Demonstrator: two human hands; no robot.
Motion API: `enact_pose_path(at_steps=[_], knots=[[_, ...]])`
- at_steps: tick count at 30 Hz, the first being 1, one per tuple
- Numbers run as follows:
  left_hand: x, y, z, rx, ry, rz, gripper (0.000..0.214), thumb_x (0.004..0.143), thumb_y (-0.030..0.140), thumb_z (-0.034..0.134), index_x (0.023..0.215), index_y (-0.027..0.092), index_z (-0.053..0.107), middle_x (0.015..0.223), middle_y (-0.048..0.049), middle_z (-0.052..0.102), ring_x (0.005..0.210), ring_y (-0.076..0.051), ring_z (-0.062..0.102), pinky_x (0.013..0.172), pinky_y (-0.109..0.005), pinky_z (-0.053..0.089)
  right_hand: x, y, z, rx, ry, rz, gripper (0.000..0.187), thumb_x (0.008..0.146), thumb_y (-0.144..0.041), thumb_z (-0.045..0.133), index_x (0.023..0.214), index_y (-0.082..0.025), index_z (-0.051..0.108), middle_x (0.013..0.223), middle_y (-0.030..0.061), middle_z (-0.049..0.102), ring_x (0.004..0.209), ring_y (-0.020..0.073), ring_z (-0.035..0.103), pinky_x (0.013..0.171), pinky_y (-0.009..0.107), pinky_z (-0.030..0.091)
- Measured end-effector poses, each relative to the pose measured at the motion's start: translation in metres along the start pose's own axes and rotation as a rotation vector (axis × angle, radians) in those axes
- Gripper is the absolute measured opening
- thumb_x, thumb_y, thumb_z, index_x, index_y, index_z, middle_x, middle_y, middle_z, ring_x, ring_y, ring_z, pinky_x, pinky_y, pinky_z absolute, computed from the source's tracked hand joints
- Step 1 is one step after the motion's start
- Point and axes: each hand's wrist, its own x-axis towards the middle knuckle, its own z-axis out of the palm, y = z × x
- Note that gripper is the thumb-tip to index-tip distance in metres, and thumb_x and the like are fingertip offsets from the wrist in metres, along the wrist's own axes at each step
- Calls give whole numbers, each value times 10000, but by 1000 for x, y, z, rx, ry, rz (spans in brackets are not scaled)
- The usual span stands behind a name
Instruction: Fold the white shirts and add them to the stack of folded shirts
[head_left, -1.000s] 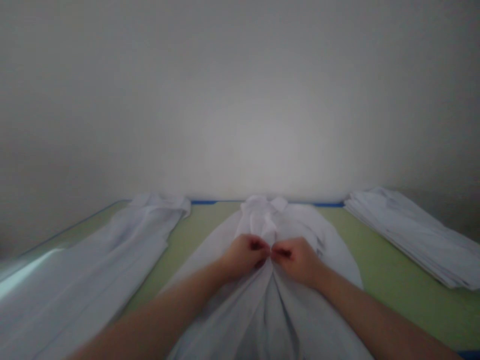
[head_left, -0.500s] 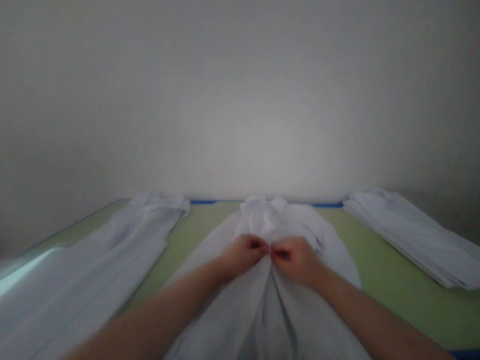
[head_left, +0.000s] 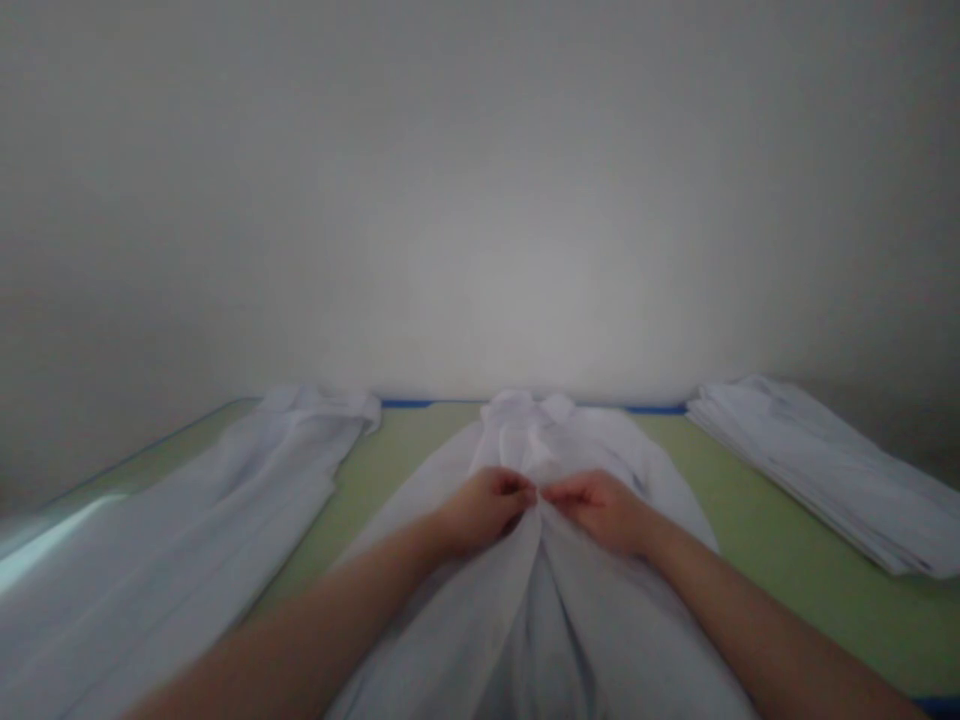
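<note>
A white coat [head_left: 600, 620] with a collar lies front up on the green table, its lower front parted in a narrow V. My left hand [head_left: 487, 510] pinches its front edge at the middle. Opposite it, my right hand [head_left: 604, 510] grips the other front edge between thumb and fingers, the fingertips of both hands nearly touching. Any button between them is too small or hidden to make out.
To the left lies another white garment [head_left: 225, 530], laid out lengthwise. At the right is a stack of folded white garments [head_left: 825, 460]. The green table [head_left: 787, 560] has a blue edge and meets a plain wall [head_left: 480, 200] at the back.
My right hand's fingers have straightened somewhat and the hand has turned a little at the front edge. My left hand has hardly moved. The garments lie as before.
</note>
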Motion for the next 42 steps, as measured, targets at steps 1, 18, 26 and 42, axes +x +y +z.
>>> enact_pose_path(at_steps=[1, 18, 26, 42], knots=[[0, 0, 0, 0, -6, 0, 348, 778, 456, 536, 840, 125, 622, 548, 32, 460, 460, -76, 344, 457, -214, 256, -1, -1, -1, -11, -11, 7, 290, 857, -212, 458, 1025, -215, 694, 987, 16, 694, 975, 167, 620, 894, 317, 460], [-2, 4, 0, 125, -36, -5, 330, 762, 435, 523, 789, 121, 622, 557, 1, 532, 484, -101, 441, 472, -219, 322, 0, -7, 7, -184, 101, 42, 242, 783, -147, 519, 907, -191, 721, 838, 15, 706, 766, 143, 627, 702, 242, 473], [-3, 5, 4, 66, -32, -5, 282, 744, 386, 544, 778, 122, 638, 583, -1, 549, 520, -103, 473, 502, -221, 337, -2, -6, 19, -274, 222, 73, 117, 726, -208, 593, 729, -171, 703, 654, 1, 666, 583, 115, 578, 540, 207, 396], [-2, 5, 15, 243, 175, 42, 248, 766, 360, 506, 675, 147, 595, 581, -5, 582, 558, -118, 504, 536, -228, 339, 2, 0, 25, -246, 325, 167, 157, 745, -298, 624, 734, -158, 695, 674, 35, 676, 598, 127, 596, 548, 215, 415]])
